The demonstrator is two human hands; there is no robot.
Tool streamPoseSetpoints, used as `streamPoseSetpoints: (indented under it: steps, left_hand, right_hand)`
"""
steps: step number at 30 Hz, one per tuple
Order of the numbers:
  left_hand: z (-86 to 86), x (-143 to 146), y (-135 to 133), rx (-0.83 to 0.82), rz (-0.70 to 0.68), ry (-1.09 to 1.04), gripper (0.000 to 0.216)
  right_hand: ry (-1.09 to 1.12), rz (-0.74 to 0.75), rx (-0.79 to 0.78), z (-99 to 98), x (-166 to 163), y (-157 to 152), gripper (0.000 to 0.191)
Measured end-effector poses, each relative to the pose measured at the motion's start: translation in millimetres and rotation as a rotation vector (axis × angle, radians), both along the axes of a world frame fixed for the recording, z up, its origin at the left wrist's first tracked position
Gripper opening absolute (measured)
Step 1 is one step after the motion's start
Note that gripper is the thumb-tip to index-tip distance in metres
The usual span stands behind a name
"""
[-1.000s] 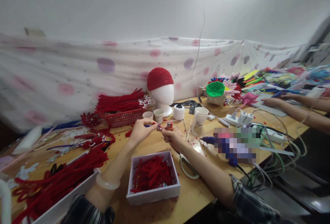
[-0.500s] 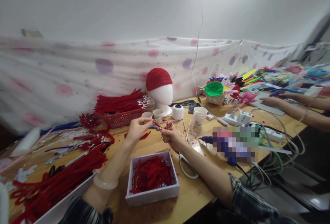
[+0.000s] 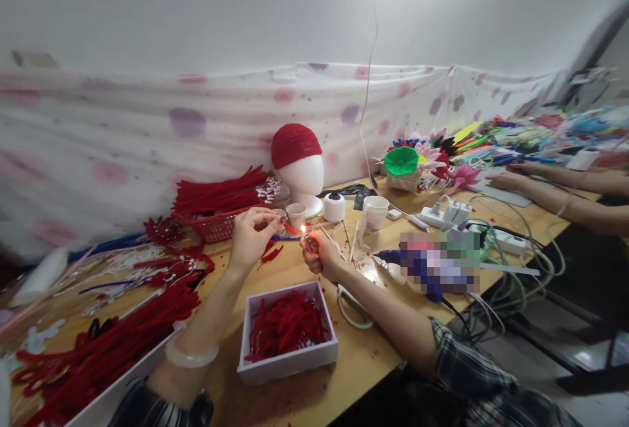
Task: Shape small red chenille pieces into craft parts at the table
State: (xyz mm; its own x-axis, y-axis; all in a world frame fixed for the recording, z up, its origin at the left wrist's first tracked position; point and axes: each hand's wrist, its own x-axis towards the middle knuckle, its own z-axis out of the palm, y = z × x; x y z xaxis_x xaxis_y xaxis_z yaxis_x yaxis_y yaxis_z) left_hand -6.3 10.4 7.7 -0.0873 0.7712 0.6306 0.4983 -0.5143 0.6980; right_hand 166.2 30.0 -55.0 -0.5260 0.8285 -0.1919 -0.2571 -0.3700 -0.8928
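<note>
One red strip (image 3: 290, 226) is pinched in the fingers of your left hand (image 3: 251, 236), near the flame (image 3: 303, 229) of one lighter (image 3: 310, 243) clasped in your right hand (image 3: 324, 254), over the bench (image 3: 361, 365), beyond one box (image 3: 289, 365) of red pieces (image 3: 285, 325).

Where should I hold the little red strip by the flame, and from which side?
Probably pinch the red strip by its end away from the flame, from the left, as the left hand does: the strip's thin, and its other end points towards the lighter in the right hand.
</note>
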Motion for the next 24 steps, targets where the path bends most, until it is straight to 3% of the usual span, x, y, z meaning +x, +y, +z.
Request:
streamPoseSetpoints:
  steps: [15,21,24]
  left_hand:
    - [-2.3,2.2,0.4,0.013,-0.050,-0.037,0.020]
    - [-3.8,2.7,1.0,0.005,-0.050,-0.054,0.022]
    - [-6.2,4.0,-0.5,-0.066,-0.083,-0.133,0.025]
  right_hand:
    - [-0.042,0.058,0.001,-1.2,-5.5,-2.3,0.023]
    - [0.023,0.034,0.012,-2.7,-4.5,-1.0,0.028]
    - [0.092,0.056,-0.007,-2.2,-3.1,-0.3,0.040]
